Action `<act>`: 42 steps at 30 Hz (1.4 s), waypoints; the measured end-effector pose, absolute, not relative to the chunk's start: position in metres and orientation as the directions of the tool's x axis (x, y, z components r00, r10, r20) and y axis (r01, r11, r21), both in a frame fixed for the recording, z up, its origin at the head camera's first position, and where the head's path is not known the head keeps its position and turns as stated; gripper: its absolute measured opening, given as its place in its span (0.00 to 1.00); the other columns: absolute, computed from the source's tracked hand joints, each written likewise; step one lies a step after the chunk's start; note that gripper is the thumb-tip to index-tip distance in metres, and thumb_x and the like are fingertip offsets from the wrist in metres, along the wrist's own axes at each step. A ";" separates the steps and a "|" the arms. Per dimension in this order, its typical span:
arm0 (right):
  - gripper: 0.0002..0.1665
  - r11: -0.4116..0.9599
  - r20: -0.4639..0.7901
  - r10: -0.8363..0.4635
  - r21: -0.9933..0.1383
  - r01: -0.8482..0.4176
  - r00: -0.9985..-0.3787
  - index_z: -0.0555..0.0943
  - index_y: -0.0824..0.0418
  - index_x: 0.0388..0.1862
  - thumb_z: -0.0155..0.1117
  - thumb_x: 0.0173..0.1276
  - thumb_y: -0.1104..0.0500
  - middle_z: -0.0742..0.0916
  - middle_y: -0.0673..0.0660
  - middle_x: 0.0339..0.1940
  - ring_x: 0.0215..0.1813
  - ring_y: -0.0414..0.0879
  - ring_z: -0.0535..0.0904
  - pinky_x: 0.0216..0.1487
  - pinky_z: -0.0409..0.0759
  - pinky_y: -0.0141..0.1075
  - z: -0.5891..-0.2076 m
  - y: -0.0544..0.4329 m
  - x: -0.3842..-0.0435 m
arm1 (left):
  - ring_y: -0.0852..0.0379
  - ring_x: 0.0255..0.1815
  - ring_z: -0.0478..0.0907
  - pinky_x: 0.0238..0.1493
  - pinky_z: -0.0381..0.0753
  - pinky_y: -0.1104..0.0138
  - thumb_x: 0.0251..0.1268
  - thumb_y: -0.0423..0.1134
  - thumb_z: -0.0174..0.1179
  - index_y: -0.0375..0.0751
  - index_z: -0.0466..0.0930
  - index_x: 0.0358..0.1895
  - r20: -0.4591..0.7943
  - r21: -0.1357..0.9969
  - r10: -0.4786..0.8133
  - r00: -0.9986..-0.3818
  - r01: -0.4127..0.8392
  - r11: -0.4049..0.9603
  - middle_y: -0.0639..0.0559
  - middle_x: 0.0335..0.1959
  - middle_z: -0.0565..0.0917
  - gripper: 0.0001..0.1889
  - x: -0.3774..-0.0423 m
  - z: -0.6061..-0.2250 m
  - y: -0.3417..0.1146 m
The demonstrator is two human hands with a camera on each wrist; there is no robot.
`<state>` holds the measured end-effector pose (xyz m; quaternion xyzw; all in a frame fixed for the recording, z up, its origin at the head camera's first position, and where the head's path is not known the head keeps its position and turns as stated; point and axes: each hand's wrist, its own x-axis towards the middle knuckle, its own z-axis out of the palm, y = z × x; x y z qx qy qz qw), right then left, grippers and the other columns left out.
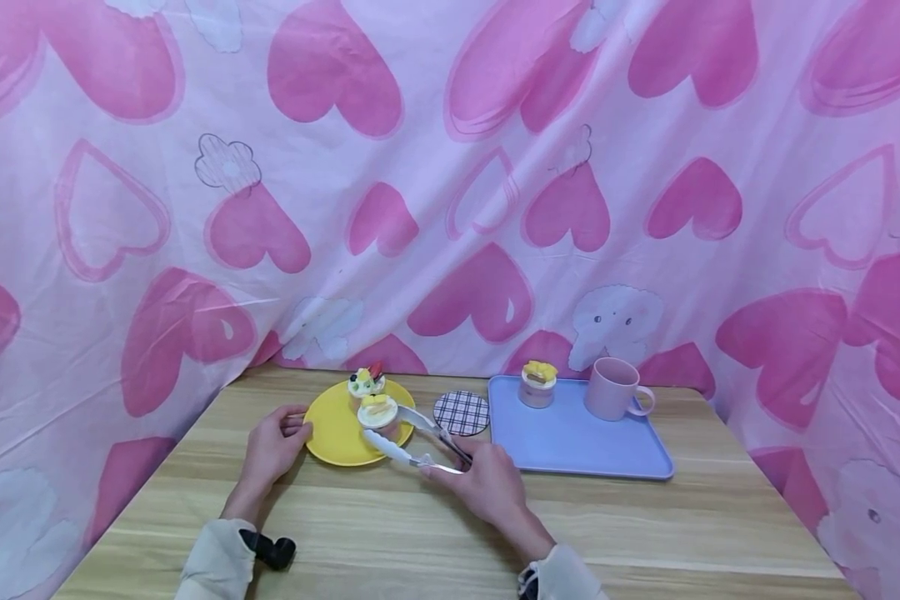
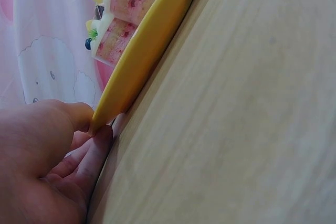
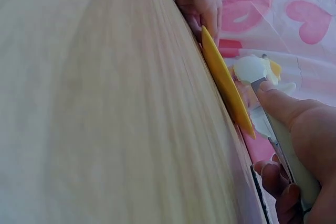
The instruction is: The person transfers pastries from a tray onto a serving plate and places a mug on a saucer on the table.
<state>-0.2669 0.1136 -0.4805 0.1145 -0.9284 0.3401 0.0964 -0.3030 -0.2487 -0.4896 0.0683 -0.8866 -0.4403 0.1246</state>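
Observation:
My left hand pinches the left rim of a round yellow plate, thumb above and fingertip beneath in the left wrist view. On the plate stand two small cake cups side by side. The rear cake cup has white cream, dark berries and a red strawberry piece; the front cake cup is topped with yellow fruit. My right hand holds a pair of tongs with white tips. Those tips lie on either side of the front cup; whether they touch it I cannot tell.
Right of the plate lies a round checkered coaster. Beyond it a blue tray bears a third cake cup and a pink mug. A pink heart-patterned curtain hangs behind the wooden table.

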 end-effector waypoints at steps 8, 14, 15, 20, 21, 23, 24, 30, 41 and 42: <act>0.41 0.706 0.284 -0.204 -0.621 -0.342 -0.937 0.91 0.47 0.61 0.77 0.58 0.23 0.75 0.40 0.21 0.27 0.36 0.68 0.26 0.67 0.29 -0.481 0.096 -0.263 | 0.38 0.59 0.87 0.58 0.91 0.54 0.77 0.38 0.63 0.32 0.79 0.69 0.156 0.793 -0.233 -0.960 -0.019 0.609 0.32 0.58 0.88 0.23 -0.305 -0.491 -0.251; 0.30 0.681 0.302 -0.244 -0.623 -0.384 -0.922 0.88 0.49 0.38 0.77 0.60 0.25 0.71 0.41 0.19 0.24 0.35 0.64 0.25 0.64 0.29 -0.483 0.081 -0.264 | 0.39 0.58 0.87 0.57 0.91 0.56 0.77 0.38 0.64 0.32 0.80 0.69 0.150 0.797 -0.237 -0.960 -0.025 0.603 0.32 0.58 0.88 0.22 -0.304 -0.490 -0.248; 0.30 0.668 0.298 -0.246 -0.638 -0.384 -0.923 0.88 0.49 0.38 0.78 0.60 0.26 0.71 0.41 0.19 0.23 0.35 0.64 0.24 0.64 0.29 -0.484 0.079 -0.264 | 0.39 0.58 0.87 0.58 0.91 0.55 0.77 0.38 0.64 0.33 0.79 0.69 0.147 0.798 -0.237 -0.960 -0.027 0.602 0.32 0.58 0.88 0.22 -0.304 -0.490 -0.248; 0.28 0.625 0.263 -0.250 -0.691 -0.363 -0.932 0.86 0.49 0.34 0.79 0.60 0.28 0.71 0.42 0.19 0.24 0.35 0.64 0.23 0.63 0.29 -0.484 0.069 -0.265 | 0.38 0.58 0.87 0.58 0.90 0.52 0.77 0.38 0.64 0.32 0.79 0.69 0.150 0.798 -0.229 -0.962 -0.018 0.602 0.31 0.58 0.88 0.23 -0.303 -0.489 -0.248; 0.28 0.621 0.252 -0.249 -0.700 -0.354 -0.935 0.86 0.49 0.35 0.79 0.60 0.27 0.71 0.42 0.19 0.24 0.35 0.64 0.23 0.63 0.29 -0.484 0.067 -0.266 | 0.38 0.58 0.87 0.58 0.90 0.53 0.77 0.38 0.64 0.32 0.79 0.69 0.152 0.798 -0.228 -0.962 -0.017 0.603 0.31 0.58 0.88 0.23 -0.303 -0.489 -0.248; 0.28 0.618 0.234 -0.248 -0.709 -0.339 -0.940 0.86 0.49 0.35 0.79 0.60 0.27 0.71 0.42 0.19 0.24 0.36 0.64 0.23 0.63 0.29 -0.483 0.064 -0.266 | 0.38 0.58 0.88 0.57 0.91 0.55 0.77 0.37 0.64 0.32 0.80 0.69 0.157 0.794 -0.226 -0.961 -0.013 0.607 0.31 0.57 0.88 0.23 -0.302 -0.490 -0.249; 0.28 0.615 0.226 -0.247 -0.715 -0.333 -0.942 0.87 0.49 0.36 0.79 0.59 0.27 0.71 0.42 0.19 0.24 0.36 0.64 0.23 0.63 0.30 -0.483 0.063 -0.266 | 0.38 0.58 0.88 0.55 0.91 0.57 0.77 0.38 0.64 0.32 0.80 0.69 0.161 0.792 -0.224 -0.961 -0.009 0.610 0.31 0.57 0.88 0.23 -0.303 -0.490 -0.249; 0.28 0.608 0.206 -0.244 -0.729 -0.315 -0.948 0.87 0.50 0.37 0.81 0.59 0.29 0.71 0.42 0.19 0.24 0.36 0.63 0.23 0.62 0.30 -0.484 0.060 -0.268 | 0.39 0.57 0.88 0.50 0.88 0.68 0.76 0.37 0.64 0.32 0.80 0.68 0.168 0.790 -0.226 -0.960 -0.006 0.614 0.32 0.57 0.89 0.22 -0.303 -0.491 -0.250; 0.31 0.615 0.193 -0.238 -0.729 -0.302 -0.952 0.86 0.51 0.37 0.82 0.56 0.27 0.76 0.44 0.21 0.25 0.36 0.67 0.25 0.66 0.30 -0.486 0.072 -0.265 | 0.39 0.57 0.88 0.47 0.86 0.73 0.76 0.37 0.65 0.32 0.80 0.68 0.173 0.791 -0.225 -0.959 0.000 0.611 0.32 0.56 0.89 0.22 -0.304 -0.491 -0.250; 0.31 0.614 0.191 -0.238 -0.730 -0.300 -0.952 0.87 0.50 0.40 0.81 0.56 0.27 0.77 0.43 0.21 0.25 0.36 0.67 0.25 0.67 0.30 -0.486 0.074 -0.265 | 0.39 0.57 0.88 0.45 0.83 0.76 0.76 0.37 0.65 0.32 0.80 0.68 0.174 0.791 -0.226 -0.958 0.000 0.611 0.32 0.56 0.89 0.22 -0.304 -0.491 -0.250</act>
